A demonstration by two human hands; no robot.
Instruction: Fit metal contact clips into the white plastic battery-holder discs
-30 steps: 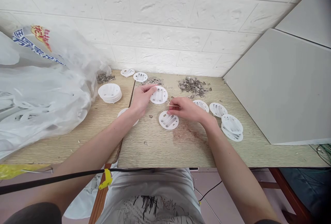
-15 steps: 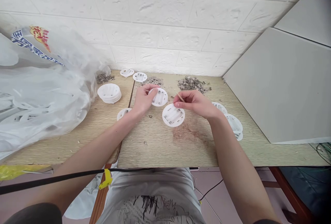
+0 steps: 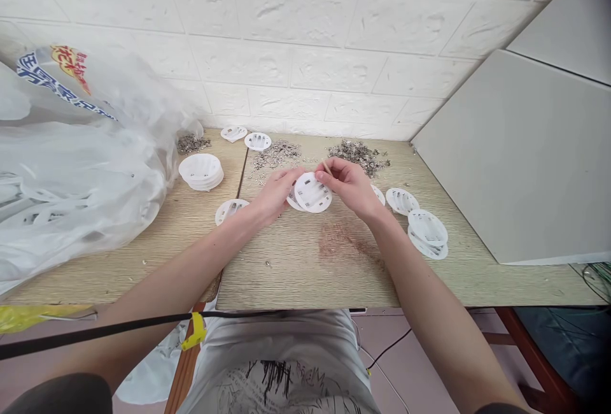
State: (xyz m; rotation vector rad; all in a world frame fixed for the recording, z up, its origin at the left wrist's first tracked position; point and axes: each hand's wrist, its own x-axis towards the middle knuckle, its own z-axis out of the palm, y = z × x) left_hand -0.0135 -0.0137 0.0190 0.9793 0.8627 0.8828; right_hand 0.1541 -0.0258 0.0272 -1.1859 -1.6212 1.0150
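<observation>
My left hand is closed on the edge of a round white plastic battery holder, mostly hidden behind a second one. That second round battery holder, with slots and small metal contacts, overlaps it in front; the thumb and fingers of my right hand pinch its upper right edge. A thin wooden-looking stick also pokes out from my right fingers. Beyond my hands lie a pile of small silvery metal pieces and a darker pile of metal contacts.
A stack of white discs stands left, beside a large clear plastic bag of more discs. Several battery holders lie at right, and one is near my left forearm. A grey panel leans at right; a black cable crosses low.
The two battery holders have come together and now overlap. My right hand has moved left with its holder, while my left hand has come slightly lower.
</observation>
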